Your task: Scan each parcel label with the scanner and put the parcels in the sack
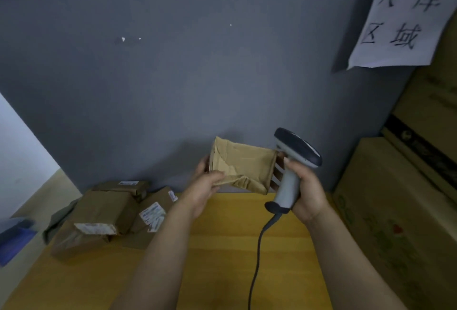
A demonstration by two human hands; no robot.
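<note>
My left hand (pixel 206 186) grips the left end of a brown paper-wrapped parcel (pixel 243 165), held up above the yellow table (pixel 222 247) with its folded paper side toward me. No label shows on that side. My right hand (pixel 305 192) grips the handle of a grey and dark blue barcode scanner (pixel 293 161), whose head sits right beside the parcel's right end. The scanner's cable (pixel 257 255) hangs down over the table. No sack is identifiable in view.
Several brown parcels (pixel 103 213) with white labels lie piled at the table's left. Large cardboard boxes (pixel 400 210) are stacked on the right. A grey wall stands behind, with a paper sign (pixel 405 17) at top right. A blue object (pixel 14 238) sits at far left.
</note>
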